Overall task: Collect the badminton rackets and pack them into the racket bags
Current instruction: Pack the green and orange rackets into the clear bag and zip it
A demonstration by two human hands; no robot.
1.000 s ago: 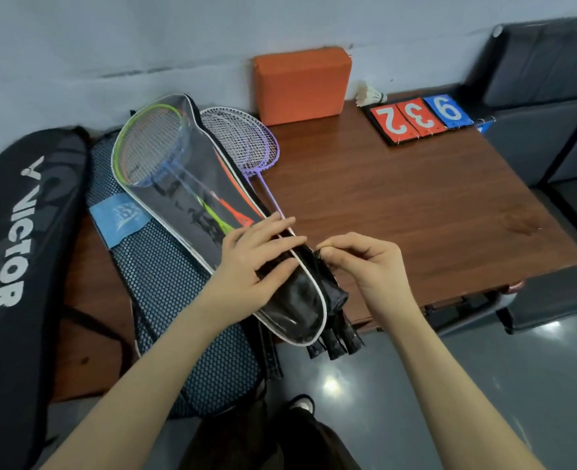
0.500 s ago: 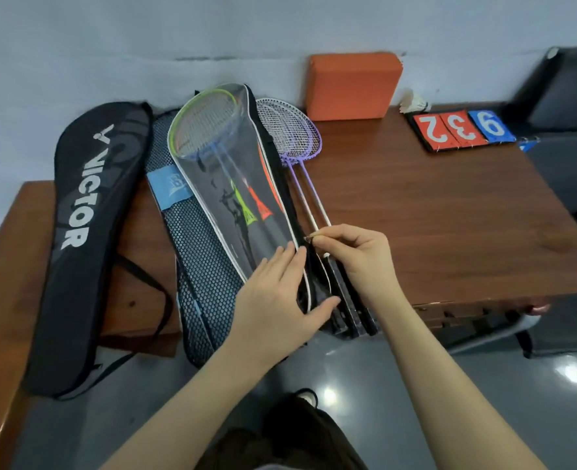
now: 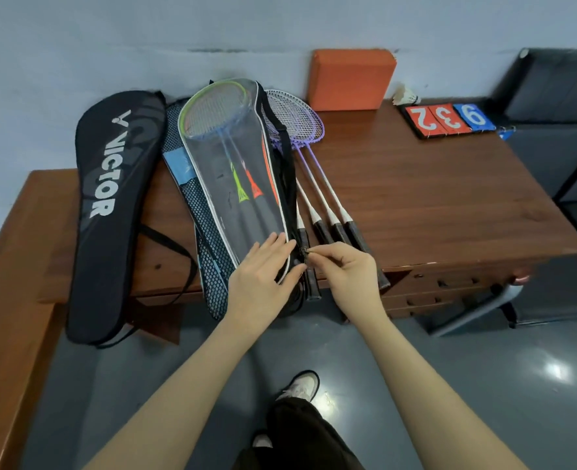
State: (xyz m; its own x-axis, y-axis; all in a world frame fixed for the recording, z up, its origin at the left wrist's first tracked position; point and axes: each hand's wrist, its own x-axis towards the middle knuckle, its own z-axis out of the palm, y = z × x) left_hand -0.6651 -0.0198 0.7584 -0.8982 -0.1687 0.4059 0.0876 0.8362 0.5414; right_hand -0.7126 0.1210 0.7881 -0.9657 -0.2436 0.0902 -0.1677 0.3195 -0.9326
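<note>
1. Head view, left hand (image 3: 263, 276): the hand lies flat, palm down, on the lower end of the clear-fronted racket bag (image 3: 233, 171). Its fingers are extended and slightly spread, pressing on the clear panel. The forearm enters from the lower left.
2. Head view, right hand (image 3: 344, 269): the hand is curled, with thumb and forefinger pinched on a small dark zipper pull (image 3: 304, 251) at the bag's right edge, just beside the left fingertips. The remaining fingers are folded under. The forearm enters from the lower right.
3. Clear-fronted racket bag: it lies on the wooden table (image 3: 433, 198), head end toward the wall, lower end overhanging the near edge. Through the panel, racket heads and two coloured shaft cones, one green and one orange, are visible; the exact racket count inside cannot be told.
4. Bags, count three: the clear-fronted bag, a mesh bag (image 3: 199, 212) beneath it, and a black VICTOR bag (image 3: 110, 205) at the left.
5. Loose purple rackets (image 3: 300, 127): they lie just right of the clear-fronted bag; three shafts and three to four black grips show.
6. Other items: one orange block (image 3: 350, 79), one shuttlecock (image 3: 404, 96), and one score flipper (image 3: 450, 118) showing three digit cards.
</note>
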